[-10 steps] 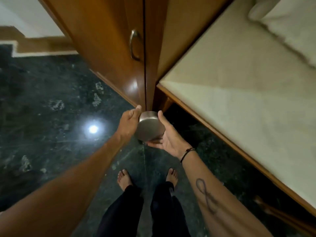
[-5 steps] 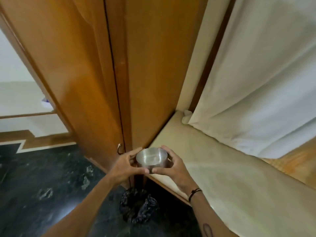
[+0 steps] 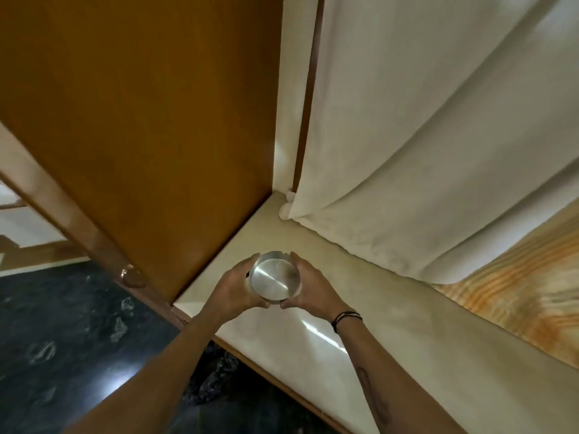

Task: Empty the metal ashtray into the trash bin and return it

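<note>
Left hand (image 3: 233, 289) and right hand (image 3: 308, 291) both clasp the ashtray (image 3: 275, 280) (open side up) over the ledge (image 3: 391, 355); bin (image 3: 216, 375) below on floor.

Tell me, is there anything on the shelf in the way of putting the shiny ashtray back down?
Nothing visible is. The metal ashtray is held between the left hand and the right hand above the cream ledge, and the surface beneath and around it looks bare. The white curtain hangs farther back, apart from it.
</note>
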A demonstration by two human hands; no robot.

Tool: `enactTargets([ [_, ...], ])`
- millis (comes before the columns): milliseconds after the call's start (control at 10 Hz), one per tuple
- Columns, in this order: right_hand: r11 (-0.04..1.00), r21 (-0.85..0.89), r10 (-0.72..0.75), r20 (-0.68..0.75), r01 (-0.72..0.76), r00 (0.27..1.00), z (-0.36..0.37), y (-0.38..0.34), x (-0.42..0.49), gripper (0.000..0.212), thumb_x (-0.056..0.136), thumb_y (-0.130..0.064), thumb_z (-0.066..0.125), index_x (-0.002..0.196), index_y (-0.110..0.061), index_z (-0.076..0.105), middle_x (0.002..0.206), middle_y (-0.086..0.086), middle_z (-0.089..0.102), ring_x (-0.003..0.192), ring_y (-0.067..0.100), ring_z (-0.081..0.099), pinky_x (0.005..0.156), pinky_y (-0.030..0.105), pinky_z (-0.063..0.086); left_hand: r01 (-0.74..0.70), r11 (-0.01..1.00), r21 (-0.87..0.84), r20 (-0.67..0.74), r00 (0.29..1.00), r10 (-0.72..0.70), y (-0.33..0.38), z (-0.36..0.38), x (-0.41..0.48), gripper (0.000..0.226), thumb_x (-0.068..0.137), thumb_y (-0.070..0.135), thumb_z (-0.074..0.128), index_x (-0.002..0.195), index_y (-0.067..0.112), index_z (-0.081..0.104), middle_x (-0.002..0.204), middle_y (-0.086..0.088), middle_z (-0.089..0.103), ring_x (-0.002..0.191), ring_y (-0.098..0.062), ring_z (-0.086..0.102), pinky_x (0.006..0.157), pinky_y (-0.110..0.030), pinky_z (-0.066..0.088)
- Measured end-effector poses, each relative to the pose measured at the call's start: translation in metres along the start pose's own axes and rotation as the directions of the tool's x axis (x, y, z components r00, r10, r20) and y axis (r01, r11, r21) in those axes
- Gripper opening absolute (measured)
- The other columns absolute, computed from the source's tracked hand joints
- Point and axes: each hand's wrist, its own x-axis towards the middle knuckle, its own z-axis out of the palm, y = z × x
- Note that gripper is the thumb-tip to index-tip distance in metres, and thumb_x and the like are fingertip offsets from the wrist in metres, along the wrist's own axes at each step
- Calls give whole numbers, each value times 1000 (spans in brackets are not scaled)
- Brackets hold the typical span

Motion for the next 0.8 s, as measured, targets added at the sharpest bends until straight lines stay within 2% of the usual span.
enactTargets([
  [100, 999, -41, 27, 36, -25, 999, 5, 22, 19, 123, 72, -19, 100, 170, -18, 25, 165, 3, 48, 150, 25, 48, 109, 27, 41, 33, 998, 54, 4, 999, -34, -10, 22, 20, 120, 51, 27, 106, 156, 30, 49, 144, 4, 68, 131, -23, 64, 106, -48, 59],
  [200, 996, -63, 66, 43, -64, 997, 19, 40, 34, 125, 73, -20, 96, 172, -19, 20, 169, 4, 45, 151, 28, 48, 114, 32, 45, 65, 993, 101, 21, 998, -67, -28, 38, 35, 126, 57, 18, 106, 164, 19, 41, 159, -5, 58, 143, -28, 56, 118, -50, 51],
  [300, 991, -32, 128, 42, -127, 991, 36, 55, 41, 119, 77, -26, 91, 172, -17, 20, 171, 6, 42, 153, 31, 48, 120, 37, 45, 57, 985, 162, 45, 997, -65, -53, 51, 48, 128, 60, 21, 107, 167, 18, 36, 167, -6, 50, 150, -29, 51, 123, -43, 45],
  [400, 987, -28, 161, 65, -159, 985, 49, 61, 46, 122, 70, -46, 79, 172, -15, 20, 173, 7, 39, 155, 29, 44, 126, 40, 41, 49, 976, 213, 79, 995, -68, -72, 59, 54, 126, 65, 26, 105, 167, 13, 33, 171, -9, 45, 154, -31, 48, 125, -43, 42],
  [500, 981, -81, 181, 75, -175, 981, 58, 68, 48, 105, 89, -21, 77, 173, -15, 14, 176, 8, 33, 157, 33, 43, 125, 38, 40, 51, 975, 217, 94, 993, -73, -84, 61, 54, 119, 71, 21, 102, 167, 8, 31, 171, -16, 43, 155, -37, 46, 125, -56, 43],
  [600, 973, -178, 163, 88, -145, 983, 60, 68, 47, 102, 95, -14, 71, 174, -14, 6, 179, 9, 25, 156, 35, 44, 121, 38, 44, 81, 972, 221, 178, 977, -122, -79, 55, 50, 117, 82, 15, 94, 170, 8, 17, 179, -13, 27, 164, -32, 31, 133, -44, 31],
  [700, 969, -221, 138, 129, -107, 982, 56, 69, 47, 116, 92, -26, 79, 173, -15, -2, 183, 7, 11, 165, 31, 29, 123, 41, 43, 5, 969, 245, 270, 960, -73, -77, 48, 57, 130, 83, 30, 93, 172, 12, -1, 184, -3, 2, 170, -21, 9, 132, -26, 13],
  [800, 929, -367, 76, 71, -45, 995, 45, 62, 46, 118, 93, -60, 75, 173, -14, 1, 184, 7, 4, 171, 26, 5, 132, 45, 33, -35, 932, 361, 242, 969, -57, -60, 30, 59, 133, 87, 51, 84, 172, 16, -13, 183, 1, -15, 170, -18, -9, 136, -33, 6],
])
